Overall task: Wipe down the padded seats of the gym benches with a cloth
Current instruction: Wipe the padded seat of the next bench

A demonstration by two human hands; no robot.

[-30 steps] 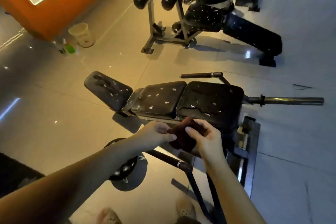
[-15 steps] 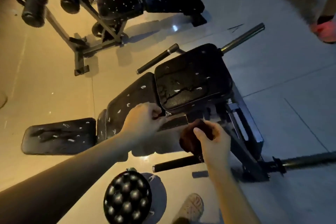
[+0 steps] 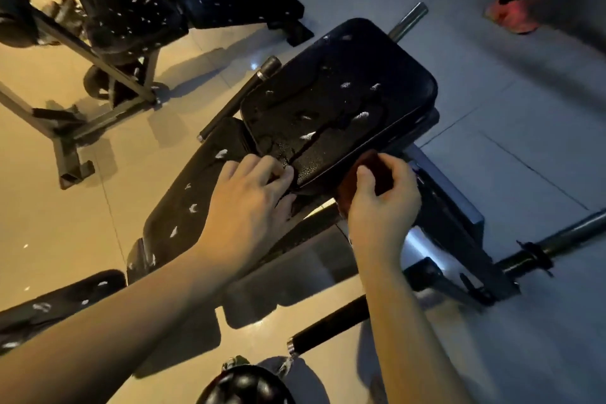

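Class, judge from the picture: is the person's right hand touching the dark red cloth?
Touching. The head view shows the right hand with thumb and fingers curled round the cloth at the seat pad's near edge.

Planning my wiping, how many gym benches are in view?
2: the near bench at centre, the far bench at upper left. Others may lie out of frame.

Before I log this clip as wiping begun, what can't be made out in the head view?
Head view only:
cloth: mostly hidden by the right hand; contact with the seat pad unclear.
left hand: fingers curl at the pad corner; grip unclear.
second bench: blurred, cut off by the top edge.
red shoe: blurred.
round dark object: cut off by the bottom edge.
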